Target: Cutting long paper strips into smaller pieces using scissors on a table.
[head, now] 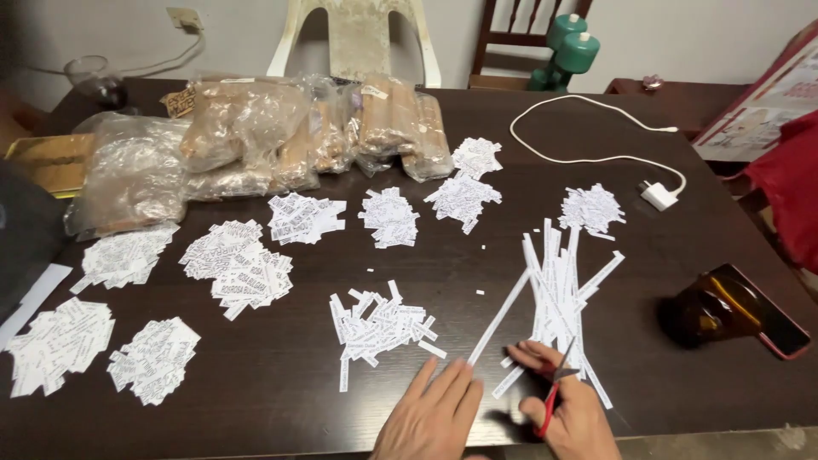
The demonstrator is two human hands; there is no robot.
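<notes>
My right hand (569,407) grips red-handled scissors (555,385) near the table's front edge, their blades pointing up into a bundle of long white paper strips (558,290). My left hand (433,409) lies flat with fingers spread on the dark table (477,255), its fingertips touching the lower end of one long strip (498,317). Just left of that strip lies a pile of short cut paper slips (379,325).
Several more piles of printed slips cover the left and middle of the table. Clear bags of brownish goods (281,136) stand at the back. A white charger with cable (658,194), a brown bottle lying on a phone (724,308), chairs and green dumbbells (567,47) are around.
</notes>
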